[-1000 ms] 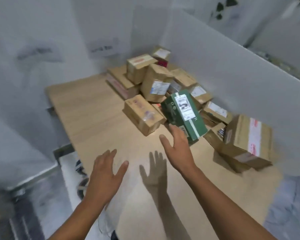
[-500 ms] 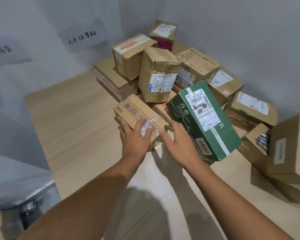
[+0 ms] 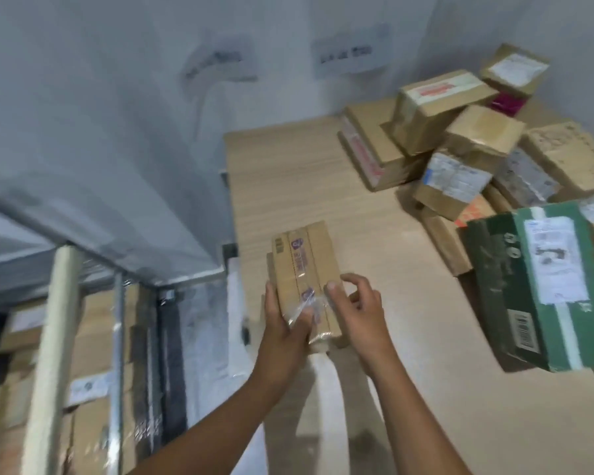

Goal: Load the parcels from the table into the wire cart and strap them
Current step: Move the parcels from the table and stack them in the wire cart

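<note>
Since half a second ago the small brown parcel [image 3: 302,269] has come away from the heap; it was lying against the green box [image 3: 542,289], and now it sits in my grip near the left edge of the table [image 3: 306,173]. Left hand [image 3: 283,323] wraps its near-left side, thumb across the loose clear tape on top. Right hand [image 3: 357,310] pinches the right edge, thumb on the top face and fingers curled down the side. Both hands hold it firmly. It looks lifted off the wood, though blur keeps me from being sure. The green box is now well to the right of the grip, and the rest of the parcels [image 3: 460,149] lie beyond it and to the right. My view has swung left, so the wire cart [image 3: 117,337] shows below and left of the grip, with boxes [image 3: 93,341] already stacked inside. I judge that the pick is done and the carry has begun. Next I must clear the table edge and lower the parcel onto that stack. Many parcels remain, so strapping is far off.
</note>
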